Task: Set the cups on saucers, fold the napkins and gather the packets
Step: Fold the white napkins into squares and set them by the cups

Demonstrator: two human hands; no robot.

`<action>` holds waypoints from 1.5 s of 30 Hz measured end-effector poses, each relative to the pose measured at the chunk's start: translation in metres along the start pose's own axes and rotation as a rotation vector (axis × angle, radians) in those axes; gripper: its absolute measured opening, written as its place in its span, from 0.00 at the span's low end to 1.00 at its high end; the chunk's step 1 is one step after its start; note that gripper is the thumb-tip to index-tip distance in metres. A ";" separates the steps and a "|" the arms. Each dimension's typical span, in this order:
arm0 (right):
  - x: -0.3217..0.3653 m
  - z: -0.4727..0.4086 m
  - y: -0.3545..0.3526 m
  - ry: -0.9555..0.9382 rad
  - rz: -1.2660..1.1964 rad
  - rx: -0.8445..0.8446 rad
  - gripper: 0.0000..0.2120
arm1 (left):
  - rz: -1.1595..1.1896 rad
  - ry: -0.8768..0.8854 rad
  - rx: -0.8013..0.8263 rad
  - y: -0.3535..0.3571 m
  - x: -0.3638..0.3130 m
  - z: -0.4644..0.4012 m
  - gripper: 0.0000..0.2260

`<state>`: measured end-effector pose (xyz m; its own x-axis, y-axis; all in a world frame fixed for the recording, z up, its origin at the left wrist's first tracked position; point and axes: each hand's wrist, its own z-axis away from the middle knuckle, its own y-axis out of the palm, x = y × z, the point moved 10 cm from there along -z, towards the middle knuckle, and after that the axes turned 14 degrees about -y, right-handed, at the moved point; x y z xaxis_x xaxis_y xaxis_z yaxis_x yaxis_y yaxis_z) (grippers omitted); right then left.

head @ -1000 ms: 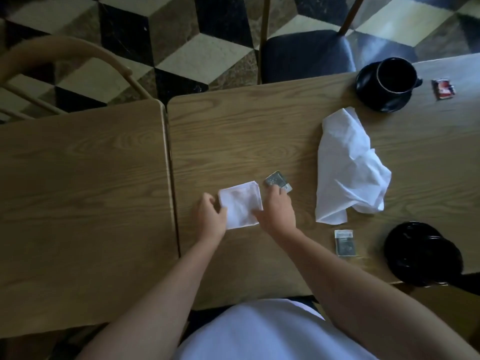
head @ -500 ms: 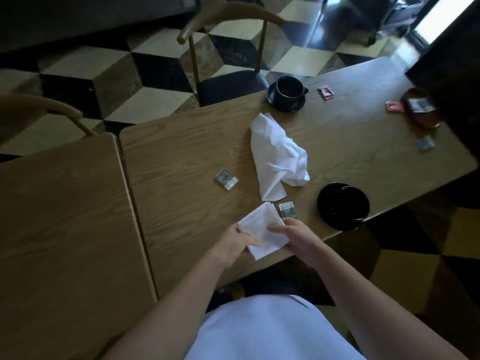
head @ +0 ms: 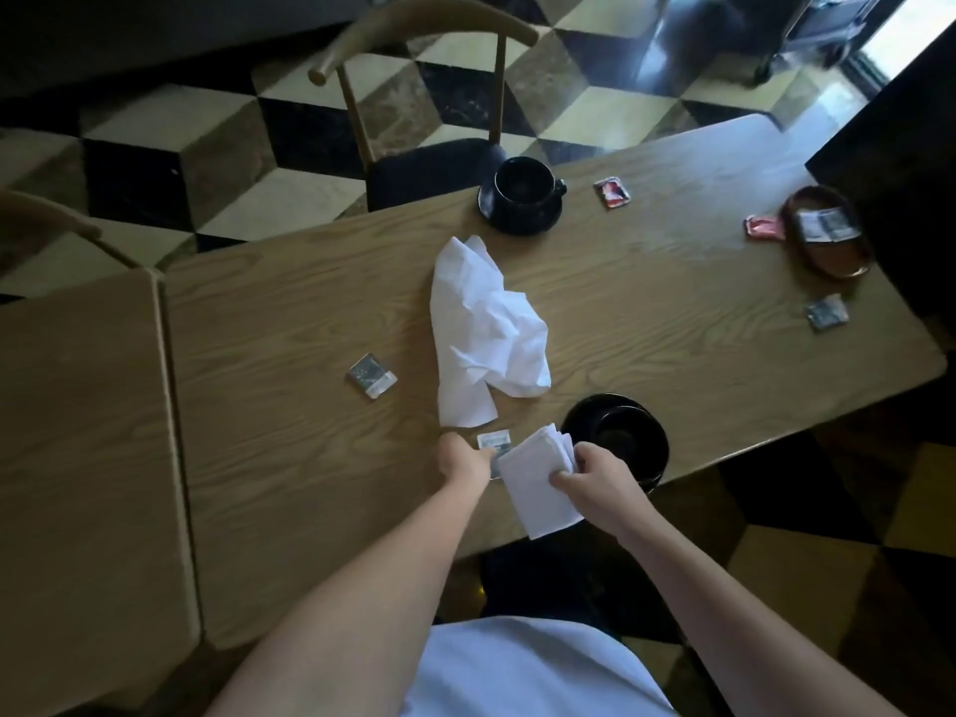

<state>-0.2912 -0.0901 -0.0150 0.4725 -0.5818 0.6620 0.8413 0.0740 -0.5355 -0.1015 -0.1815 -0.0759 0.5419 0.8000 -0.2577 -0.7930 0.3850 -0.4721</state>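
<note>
1. My right hand (head: 595,478) pinches the folded napkin (head: 538,489) at its right edge, fingers closed on the stacked layers, holding it over the near edge of the surface (head: 310,458).
2. My left hand (head: 463,460) sits just left of that napkin with its fingers curled down onto a grey packet (head: 494,441) lying flat on the wood; I cannot tell whether they actually grip it or only rest on it.
3. The folded napkin partly covers the near end of that packet.
4. A second napkin (head: 486,333), still crumpled and unfolded, lies in the middle of the surface, its lower corner reaching close to my left hand.
5. Another grey packet (head: 371,375) lies alone to the left of the crumpled napkin, apart from it.
6. Just right of my right hand, a black cup and saucer (head: 618,437) sit at the near edge; the dark makes the cup hard to separate from the saucer.
7. A second black cup (head: 525,186) stands upright on its saucer (head: 517,217) at the far edge, handle pointing right.
8. A red packet (head: 613,192) lies right of that cup, well clear of it.
9. At the far right, a brown dish (head: 833,256) holds one grey packet (head: 825,226), with a red packet (head: 761,227) touching its left rim.
10. One more grey packet (head: 826,312) lies nearer to me than the dish, close to the surface's right edge.
</note>
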 end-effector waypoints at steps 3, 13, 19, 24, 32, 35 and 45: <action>-0.008 -0.008 -0.006 -0.001 0.002 0.007 0.07 | 0.005 -0.054 -0.021 0.012 -0.001 -0.008 0.15; -0.009 -0.034 0.036 0.035 -0.255 0.106 0.03 | 0.037 -0.054 -0.195 -0.071 0.029 -0.039 0.04; -0.004 -0.045 0.053 0.034 0.285 0.147 0.12 | -0.207 0.084 -0.237 -0.069 0.042 -0.017 0.09; 0.030 -0.045 0.048 -0.270 0.825 0.131 0.13 | -0.168 0.019 -0.009 -0.005 0.053 -0.005 0.13; 0.016 -0.062 0.072 -0.363 0.800 0.303 0.12 | -0.096 0.056 -0.033 0.007 0.028 -0.007 0.09; 0.011 -0.070 0.075 -0.312 0.678 0.328 0.10 | -0.119 0.041 -0.041 0.007 0.025 -0.012 0.13; 0.062 -0.121 -0.005 -0.254 0.175 -0.043 0.30 | -0.022 0.404 -0.395 -0.055 -0.086 0.008 0.04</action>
<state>-0.2976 -0.2245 -0.0348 0.6641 -0.3421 0.6647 0.7322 0.1179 -0.6708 -0.1069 -0.2673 -0.0212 0.6819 0.5244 -0.5099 -0.6580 0.1355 -0.7407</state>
